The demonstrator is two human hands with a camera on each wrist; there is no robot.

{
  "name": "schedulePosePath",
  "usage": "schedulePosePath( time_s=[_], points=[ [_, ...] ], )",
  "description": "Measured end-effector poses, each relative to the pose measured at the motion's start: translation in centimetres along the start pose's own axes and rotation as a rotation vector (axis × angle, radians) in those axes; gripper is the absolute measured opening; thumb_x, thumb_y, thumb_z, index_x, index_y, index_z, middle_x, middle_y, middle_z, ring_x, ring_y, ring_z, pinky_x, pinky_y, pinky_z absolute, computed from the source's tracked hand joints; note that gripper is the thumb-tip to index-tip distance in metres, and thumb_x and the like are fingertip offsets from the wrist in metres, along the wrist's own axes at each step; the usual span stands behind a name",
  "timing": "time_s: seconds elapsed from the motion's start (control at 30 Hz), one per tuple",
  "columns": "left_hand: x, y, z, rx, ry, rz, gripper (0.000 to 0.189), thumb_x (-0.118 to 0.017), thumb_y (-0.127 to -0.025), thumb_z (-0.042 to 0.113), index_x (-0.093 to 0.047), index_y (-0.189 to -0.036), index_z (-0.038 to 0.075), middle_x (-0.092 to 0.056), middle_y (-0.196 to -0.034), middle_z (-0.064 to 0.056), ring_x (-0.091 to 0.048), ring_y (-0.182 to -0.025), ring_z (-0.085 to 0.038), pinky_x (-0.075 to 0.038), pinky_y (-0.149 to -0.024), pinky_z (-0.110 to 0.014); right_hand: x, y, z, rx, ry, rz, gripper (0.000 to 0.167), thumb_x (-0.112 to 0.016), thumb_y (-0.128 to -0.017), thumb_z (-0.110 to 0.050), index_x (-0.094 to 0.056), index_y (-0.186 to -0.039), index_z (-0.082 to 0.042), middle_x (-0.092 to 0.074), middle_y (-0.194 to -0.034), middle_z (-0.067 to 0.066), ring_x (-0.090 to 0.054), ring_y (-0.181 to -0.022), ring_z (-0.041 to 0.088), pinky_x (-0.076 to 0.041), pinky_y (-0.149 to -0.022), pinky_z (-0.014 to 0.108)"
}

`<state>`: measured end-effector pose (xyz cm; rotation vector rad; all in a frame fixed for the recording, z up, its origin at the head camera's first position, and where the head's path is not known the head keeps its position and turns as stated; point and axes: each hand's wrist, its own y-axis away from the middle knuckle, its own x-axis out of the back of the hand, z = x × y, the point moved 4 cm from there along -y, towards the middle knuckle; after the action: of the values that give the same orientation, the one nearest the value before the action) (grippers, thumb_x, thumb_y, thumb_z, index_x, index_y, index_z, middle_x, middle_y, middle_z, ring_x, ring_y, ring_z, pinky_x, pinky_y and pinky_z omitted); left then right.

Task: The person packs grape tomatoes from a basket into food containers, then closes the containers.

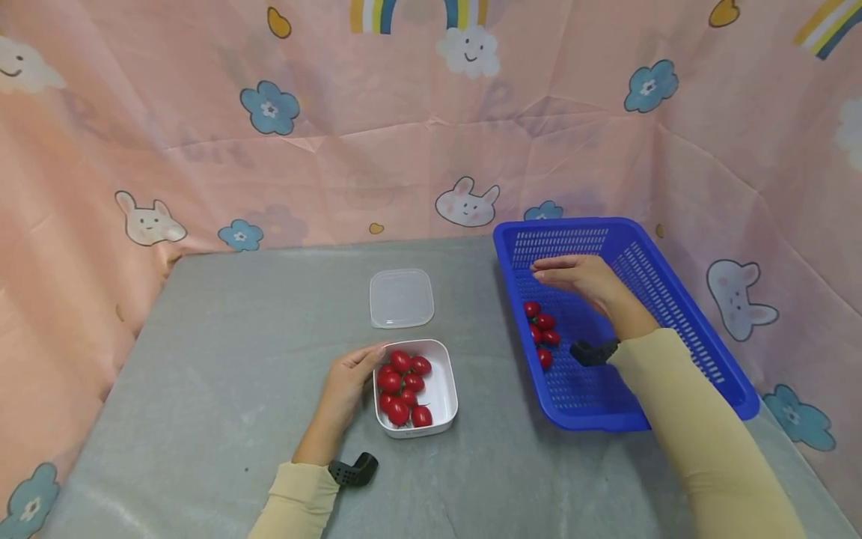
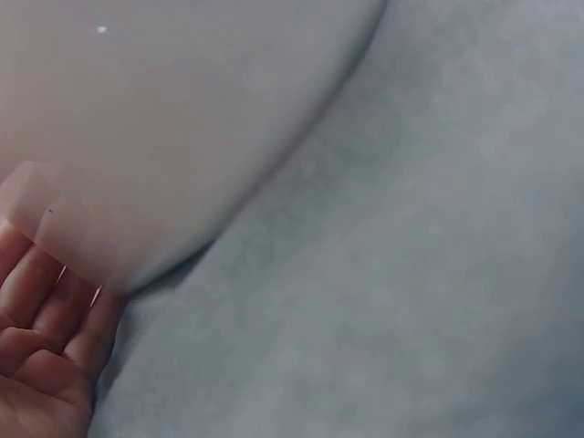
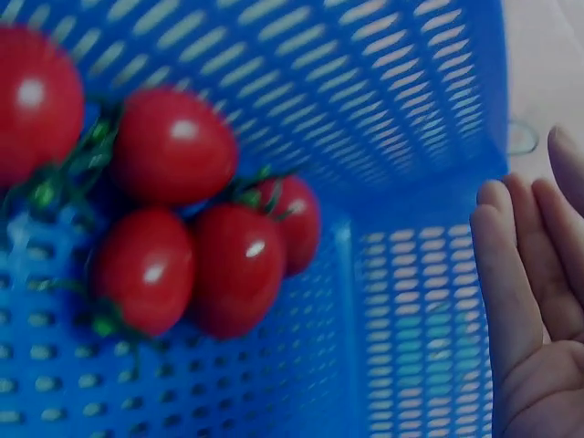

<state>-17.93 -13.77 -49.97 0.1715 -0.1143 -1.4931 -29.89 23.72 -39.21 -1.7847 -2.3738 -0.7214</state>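
Observation:
My left hand (image 1: 348, 382) holds the left side of a square white container (image 1: 444, 400) on the table. Several red cherry tomatoes (image 1: 399, 410) lie inside it, mostly toward the left. In the left wrist view, the fingers (image 2: 68, 306) rest against the container's pale outer wall (image 2: 182, 119). My right hand (image 1: 587, 284) hovers over the blue basket (image 1: 552, 416), fingers extended and holding nothing. Several more cherry tomatoes (image 1: 545, 322) with green stems sit along the basket's left wall. The right wrist view shows these tomatoes (image 3: 173, 146) apart from the right hand (image 3: 538, 292).
A translucent square lid (image 1: 402, 299) lies flat behind the white container. Grey cloth covers the table (image 1: 222, 359). A pink printed curtain (image 1: 377, 165) hangs behind and along the sides, close to the basket's right edge.

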Motion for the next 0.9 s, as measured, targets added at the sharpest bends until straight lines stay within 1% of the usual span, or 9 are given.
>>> schedulePosePath(
  time_s=[0.13, 0.2, 0.33, 0.43, 0.57, 0.6, 0.67, 0.7, 0.9],
  points=[
    [0.0, 0.1, 0.0, -0.005, 0.005, -0.002, 0.035, -0.065, -0.095, 0.020, -0.068, -0.120, -0.005, -0.076, -0.113, -0.002, -0.064, -0.102, 0.001, -0.049, -0.094, -0.022, 0.1, -0.5, 1.1, -0.025, 0.055, -0.030, 0.061, -0.070, -0.092, -0.039, -0.054, -0.141, -0.006, -0.066, -0.135, 0.001, -0.060, -0.127, 0.017, -0.033, -0.119, 0.048],
    [-0.1, 0.1, 0.1, -0.009, 0.013, -0.002, 0.035, -0.065, -0.095, 0.019, -0.068, -0.120, -0.007, -0.076, -0.111, 0.000, -0.064, -0.102, 0.002, -0.049, -0.094, -0.022, 0.0, -0.8, 1.5, -0.022, 0.044, -0.040, 0.061, -0.071, -0.091, -0.038, -0.055, -0.140, -0.004, -0.065, -0.135, 0.004, -0.062, -0.123, 0.014, -0.035, -0.117, 0.046],
    [-0.1, 0.1, 0.2, -0.009, 0.034, 0.001, 0.034, -0.064, -0.095, 0.015, -0.067, -0.120, -0.008, -0.076, -0.107, 0.004, -0.065, -0.102, 0.003, -0.049, -0.094, -0.020, 0.0, -1.3, 2.1, -0.023, 0.018, -0.053, 0.060, -0.072, -0.091, -0.033, -0.055, -0.139, 0.001, -0.066, -0.134, 0.007, -0.067, -0.106, 0.000, -0.038, -0.115, 0.044],
    [-0.1, 0.1, 0.2, -0.008, 0.048, 0.000, 0.033, -0.064, -0.095, 0.013, -0.067, -0.120, -0.009, -0.076, -0.105, 0.006, -0.065, -0.101, 0.002, -0.049, -0.093, -0.019, 0.0, -1.5, 2.4, -0.037, 0.036, -0.064, 0.059, -0.071, -0.092, -0.031, -0.055, -0.139, 0.000, -0.066, -0.133, 0.007, -0.068, -0.105, 0.001, -0.038, -0.115, 0.045],
    [-0.1, 0.1, 0.1, -0.010, 0.057, -0.001, 0.033, -0.064, -0.095, 0.013, -0.066, -0.120, -0.009, -0.076, -0.103, 0.008, -0.065, -0.101, 0.002, -0.049, -0.093, -0.019, -0.1, -1.7, 2.8, -0.045, 0.094, -0.078, 0.058, -0.071, -0.092, -0.032, -0.056, -0.139, -0.001, -0.064, -0.136, 0.010, -0.064, -0.121, 0.020, -0.037, -0.116, 0.048],
    [-0.1, 0.1, 0.1, -0.008, 0.060, -0.002, 0.033, -0.064, -0.095, 0.013, -0.066, -0.120, -0.009, -0.076, -0.103, 0.008, -0.065, -0.101, 0.002, -0.049, -0.093, -0.019, -0.1, -1.7, 2.9, -0.045, 0.114, -0.081, 0.058, -0.071, -0.092, -0.032, -0.056, -0.139, -0.002, -0.063, -0.137, 0.012, -0.063, -0.123, 0.021, -0.036, -0.116, 0.048],
    [-0.1, 0.0, 0.1, -0.007, 0.060, -0.003, 0.034, -0.064, -0.095, 0.014, -0.066, -0.120, -0.009, -0.076, -0.103, 0.008, -0.064, -0.101, 0.002, -0.049, -0.093, -0.018, -0.3, -1.7, 3.1, -0.047, 0.145, -0.086, 0.057, -0.071, -0.092, -0.032, -0.056, -0.139, -0.003, -0.060, -0.140, 0.016, -0.056, -0.131, 0.031, -0.036, -0.116, 0.049],
    [-0.1, 0.0, 0.1, -0.006, 0.061, -0.004, 0.034, -0.064, -0.095, 0.014, -0.066, -0.120, -0.009, -0.076, -0.103, 0.009, -0.064, -0.101, 0.002, -0.049, -0.093, -0.018, -0.4, -1.7, 3.2, -0.050, 0.152, -0.087, 0.057, -0.071, -0.092, -0.031, -0.056, -0.139, -0.002, -0.059, -0.140, 0.017, -0.056, -0.132, 0.033, -0.036, -0.116, 0.049],
    [-0.1, 0.0, 0.0, 0.001, 0.059, -0.001, 0.035, -0.065, -0.095, 0.016, -0.067, -0.120, -0.008, -0.076, -0.104, 0.008, -0.064, -0.102, 0.003, -0.049, -0.093, -0.018, -0.8, -1.9, 3.5, -0.065, 0.161, -0.100, 0.054, -0.071, -0.093, -0.025, -0.057, -0.138, 0.001, -0.060, -0.138, 0.019, -0.066, -0.119, 0.021, -0.041, -0.112, 0.046]
  ],
)
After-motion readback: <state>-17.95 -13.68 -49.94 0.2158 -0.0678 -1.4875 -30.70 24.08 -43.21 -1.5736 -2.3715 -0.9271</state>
